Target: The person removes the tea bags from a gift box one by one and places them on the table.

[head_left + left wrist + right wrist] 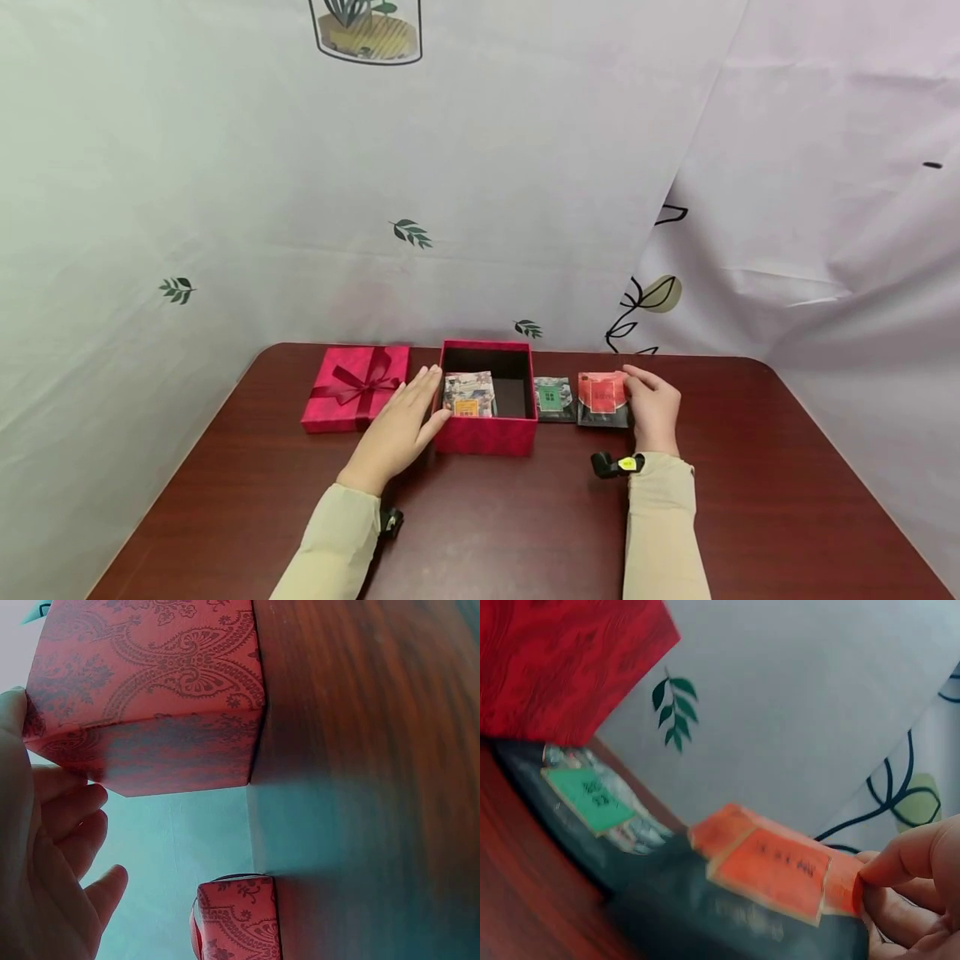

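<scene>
My right hand (655, 411) pinches the right edge of a flat sachet (602, 395), red-orange above and black below. In the right wrist view that sachet (772, 870) tilts up between thumb and fingers. Beside it, a black sachet with a green label (553, 397) lies against the right side of an uncovered red gift box (486, 437). Inside the box, at its left, sits a patterned sachet with an orange label (468, 393). My left hand (397, 429) rests at the box's left side, fingers extended, with the thumb at the near corner (28, 720).
The box's red lid (337, 415), tied with a dark red ribbon bow, lies left of the box, behind my left hand. All of this stands near the far edge of a dark brown table (510, 525). A pale printed cloth (525, 167) hangs directly behind.
</scene>
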`<state>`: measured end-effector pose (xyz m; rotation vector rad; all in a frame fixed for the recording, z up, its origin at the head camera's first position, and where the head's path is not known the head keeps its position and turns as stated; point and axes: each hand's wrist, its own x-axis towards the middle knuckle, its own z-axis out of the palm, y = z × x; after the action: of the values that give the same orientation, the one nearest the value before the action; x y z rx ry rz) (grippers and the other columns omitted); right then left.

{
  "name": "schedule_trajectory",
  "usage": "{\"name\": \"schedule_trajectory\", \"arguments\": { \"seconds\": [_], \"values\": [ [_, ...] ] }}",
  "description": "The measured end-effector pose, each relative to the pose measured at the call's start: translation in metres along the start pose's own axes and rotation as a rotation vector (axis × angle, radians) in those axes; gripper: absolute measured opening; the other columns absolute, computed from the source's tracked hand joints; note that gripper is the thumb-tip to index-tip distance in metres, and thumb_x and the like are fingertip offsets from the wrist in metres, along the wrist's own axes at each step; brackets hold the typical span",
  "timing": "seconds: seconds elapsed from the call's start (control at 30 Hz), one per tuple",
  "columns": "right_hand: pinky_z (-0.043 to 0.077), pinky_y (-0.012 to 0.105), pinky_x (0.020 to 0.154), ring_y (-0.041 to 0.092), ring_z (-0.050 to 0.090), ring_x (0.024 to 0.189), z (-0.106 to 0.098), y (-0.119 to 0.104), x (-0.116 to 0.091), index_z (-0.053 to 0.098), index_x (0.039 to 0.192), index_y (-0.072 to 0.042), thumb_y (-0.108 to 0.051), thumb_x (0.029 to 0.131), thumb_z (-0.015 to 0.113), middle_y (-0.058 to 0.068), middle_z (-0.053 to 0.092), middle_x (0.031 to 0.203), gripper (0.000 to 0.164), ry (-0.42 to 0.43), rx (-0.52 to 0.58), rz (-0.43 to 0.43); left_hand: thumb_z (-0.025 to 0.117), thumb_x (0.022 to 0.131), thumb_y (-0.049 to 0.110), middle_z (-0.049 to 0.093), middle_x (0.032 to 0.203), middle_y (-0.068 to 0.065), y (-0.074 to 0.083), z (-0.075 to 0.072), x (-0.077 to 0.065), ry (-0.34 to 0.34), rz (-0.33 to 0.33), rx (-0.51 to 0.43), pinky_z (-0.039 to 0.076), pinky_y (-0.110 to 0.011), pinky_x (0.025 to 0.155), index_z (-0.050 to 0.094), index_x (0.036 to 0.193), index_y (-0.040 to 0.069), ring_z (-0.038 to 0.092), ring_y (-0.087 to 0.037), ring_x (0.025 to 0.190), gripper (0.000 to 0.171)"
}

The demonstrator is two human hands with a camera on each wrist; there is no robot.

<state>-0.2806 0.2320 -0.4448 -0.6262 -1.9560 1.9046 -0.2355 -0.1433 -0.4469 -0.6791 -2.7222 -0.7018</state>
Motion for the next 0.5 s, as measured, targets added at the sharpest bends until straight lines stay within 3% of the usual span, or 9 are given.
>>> {"name": "schedule_trajectory", "arguments": {
  "seconds": [0.1, 0.17, 0.4, 0.5],
  "values": [
    [0.048, 0.018, 0.080, 0.022, 0.057, 0.118, -0.003, 0.004, 0.001, 0.068, 0.130, 0.001, -0.008, 0.099, 0.058, 0.020, 0.063, 0.133, 0.034, 0.012, -0.074, 0.003, 0.059, 0.102, 0.041, 0.035, 0.161, -0.016, 0.000, 0.000, 0.000, 0.001, 0.000, -0.003, 0.025, -0.057, 0.120, 0.038, 0.156, 0.002, 0.029, -0.030, 0.151, 0.070],
    [0.048, 0.019, 0.080, 0.023, 0.058, 0.118, -0.005, 0.008, 0.003, 0.068, 0.129, 0.001, -0.008, 0.098, 0.058, 0.022, 0.064, 0.132, 0.034, 0.028, -0.098, -0.009, 0.059, 0.102, 0.041, 0.035, 0.161, -0.016, 0.001, 0.000, 0.000, 0.000, 0.000, -0.003, 0.025, -0.057, 0.120, 0.037, 0.156, 0.002, 0.029, -0.030, 0.151, 0.070],
    [0.048, 0.013, 0.076, 0.002, 0.061, 0.095, -0.006, 0.015, 0.005, 0.067, 0.131, 0.000, -0.009, 0.097, 0.062, 0.023, 0.064, 0.131, 0.036, 0.021, -0.095, -0.002, 0.059, 0.102, 0.041, 0.035, 0.161, -0.016, 0.001, 0.000, 0.000, 0.001, 0.000, 0.000, 0.026, -0.056, 0.120, 0.038, 0.156, 0.002, 0.029, -0.030, 0.151, 0.070],
    [0.049, 0.010, 0.073, 0.008, 0.064, 0.102, -0.006, 0.015, 0.006, 0.064, 0.134, 0.001, -0.004, 0.096, 0.061, 0.023, 0.063, 0.134, 0.039, -0.017, -0.077, 0.001, 0.059, 0.102, 0.041, 0.035, 0.162, -0.016, 0.001, 0.000, 0.000, 0.001, -0.002, -0.002, 0.025, -0.056, 0.120, 0.038, 0.156, 0.002, 0.029, -0.030, 0.151, 0.070]
  ]
}}
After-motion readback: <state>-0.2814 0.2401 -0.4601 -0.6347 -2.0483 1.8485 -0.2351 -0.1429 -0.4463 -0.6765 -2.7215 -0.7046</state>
